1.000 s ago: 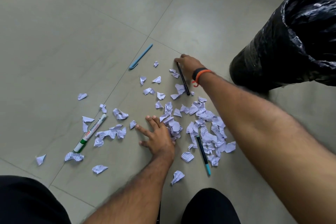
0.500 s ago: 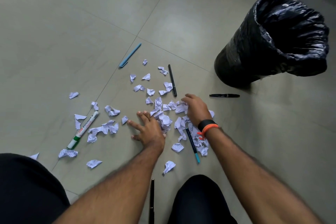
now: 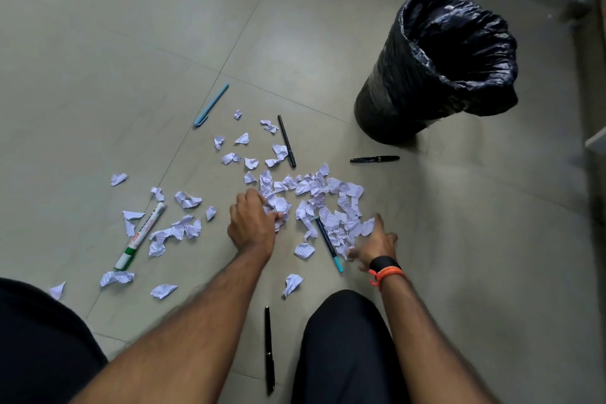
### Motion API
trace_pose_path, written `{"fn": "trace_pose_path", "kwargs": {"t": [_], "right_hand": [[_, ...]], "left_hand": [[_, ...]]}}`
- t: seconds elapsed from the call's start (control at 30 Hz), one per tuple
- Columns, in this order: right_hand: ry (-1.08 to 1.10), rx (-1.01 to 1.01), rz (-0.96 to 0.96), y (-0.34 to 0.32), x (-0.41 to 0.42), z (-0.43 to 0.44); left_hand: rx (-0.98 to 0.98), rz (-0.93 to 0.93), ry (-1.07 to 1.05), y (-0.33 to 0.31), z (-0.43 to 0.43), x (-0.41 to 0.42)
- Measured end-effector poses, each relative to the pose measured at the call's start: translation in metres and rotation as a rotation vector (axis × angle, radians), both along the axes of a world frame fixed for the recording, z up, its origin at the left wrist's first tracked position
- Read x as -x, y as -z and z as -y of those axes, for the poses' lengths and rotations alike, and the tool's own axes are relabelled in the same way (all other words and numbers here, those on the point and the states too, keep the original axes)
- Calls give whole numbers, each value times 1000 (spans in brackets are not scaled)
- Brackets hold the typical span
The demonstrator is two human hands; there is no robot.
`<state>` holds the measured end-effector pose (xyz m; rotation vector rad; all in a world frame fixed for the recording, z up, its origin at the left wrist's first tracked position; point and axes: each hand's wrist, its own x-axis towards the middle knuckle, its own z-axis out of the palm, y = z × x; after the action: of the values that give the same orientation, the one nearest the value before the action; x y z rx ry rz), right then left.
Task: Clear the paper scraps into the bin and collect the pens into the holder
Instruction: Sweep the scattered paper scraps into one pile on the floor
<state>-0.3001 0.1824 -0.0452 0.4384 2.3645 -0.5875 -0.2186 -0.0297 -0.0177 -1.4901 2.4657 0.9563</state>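
White paper scraps being raked into one heap; no pen collected yet.

Black pen [image 3: 269,349] lies nearest, between the knees. Both hands have drawn back toward the body within the last second: the right hand [image 3: 373,244], earlier at the far black pen [image 3: 286,140], now sits spread wide and flat at the right edge of the main paper scrap pile [image 3: 323,203], cupping scraps inward. The left hand [image 3: 252,223], flat a second ago, is now curled narrow around a clump of scraps at the pile's left edge. A teal-tipped pen [image 3: 329,244] lies half buried between the hands. Loose scraps surround the whiteboard marker [image 3: 140,234] at left. Farther off lie a black fountain pen [image 3: 374,159] and light blue pen [image 3: 211,105]. The black-lined bin [image 3: 436,72] stands far right, well apart. No holder is visible. Judgement: gathering is under way; transfer to bin not yet done.
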Motion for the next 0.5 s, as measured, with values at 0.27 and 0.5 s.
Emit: {"fn": "trace_pose_path", "kwargs": {"t": [0.27,0.5], "right_hand": [[-95,78,-219,8,12,43],[-330,148,-218,8,44,81]], "left_hand": [[-122,-69,-37,1,6,-7],[-38,-106,136,6,-10,-30]]}}
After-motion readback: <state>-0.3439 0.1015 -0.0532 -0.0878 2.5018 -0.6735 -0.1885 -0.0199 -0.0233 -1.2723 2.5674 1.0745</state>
